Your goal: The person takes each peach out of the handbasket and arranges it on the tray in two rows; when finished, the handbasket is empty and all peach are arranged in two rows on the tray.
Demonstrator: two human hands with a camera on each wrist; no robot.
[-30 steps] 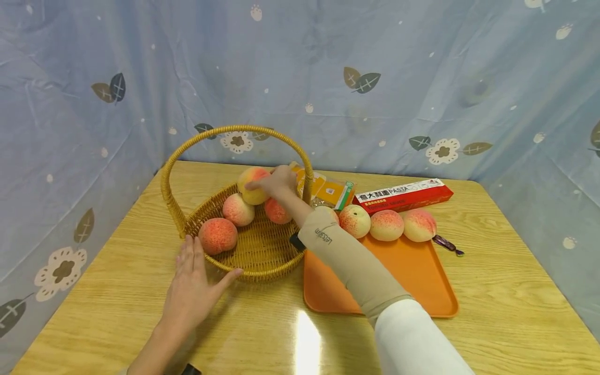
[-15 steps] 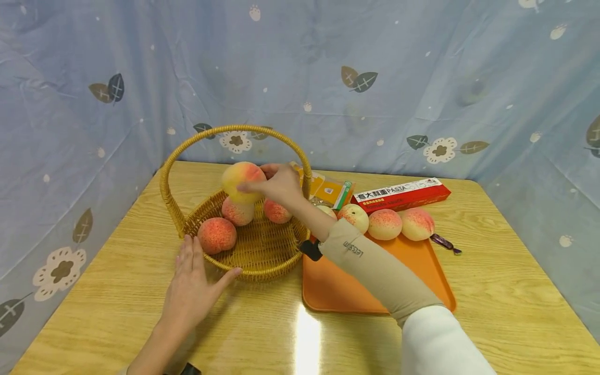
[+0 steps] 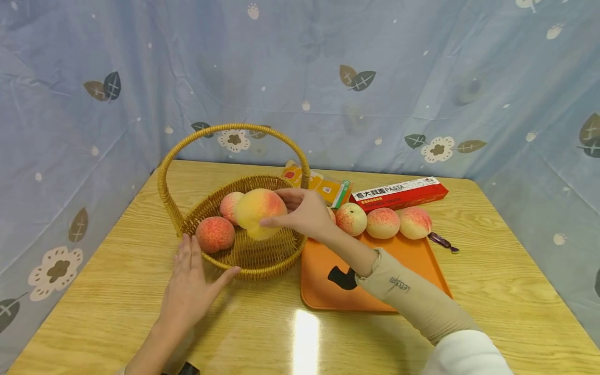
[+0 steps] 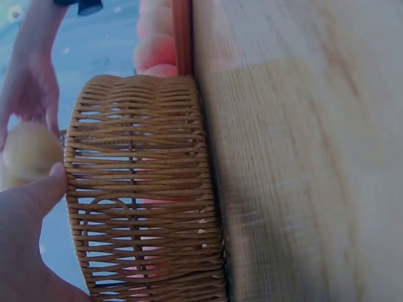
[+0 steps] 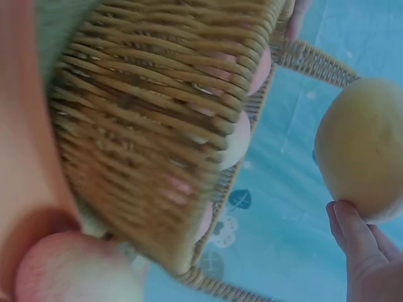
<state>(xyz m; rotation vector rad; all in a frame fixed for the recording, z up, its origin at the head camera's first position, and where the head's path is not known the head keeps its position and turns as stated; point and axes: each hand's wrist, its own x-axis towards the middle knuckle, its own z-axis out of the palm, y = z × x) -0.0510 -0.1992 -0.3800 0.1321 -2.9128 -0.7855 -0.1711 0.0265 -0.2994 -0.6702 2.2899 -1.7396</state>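
In the head view, my right hand (image 3: 309,214) holds a large yellow peach with a red blush (image 3: 257,211) above the wicker basket (image 3: 269,272), under its arched handle. The right wrist view shows the fingertips against the underside of this peach (image 5: 365,148). My left hand (image 3: 188,286) rests against the basket's near-left rim, fingers straight and thumb spread along the front edge. A red peach (image 3: 214,234) and a paler pink one (image 3: 230,206) lie in the basket. The held peach hides part of the basket's inside in the head view.
An orange tray (image 3: 321,265) stands right of the basket, with several peaches (image 3: 383,223) in a row at its far end. Behind are a red pasta box (image 3: 400,194) and an orange packet (image 3: 328,187). A purple-wrapped candy (image 3: 442,242) lies beyond the tray's right side.
My right hand has lifted the yellow peach from the back of the basket and brought it nearer and lower, over the basket's middle. The left hand stays at the rim.
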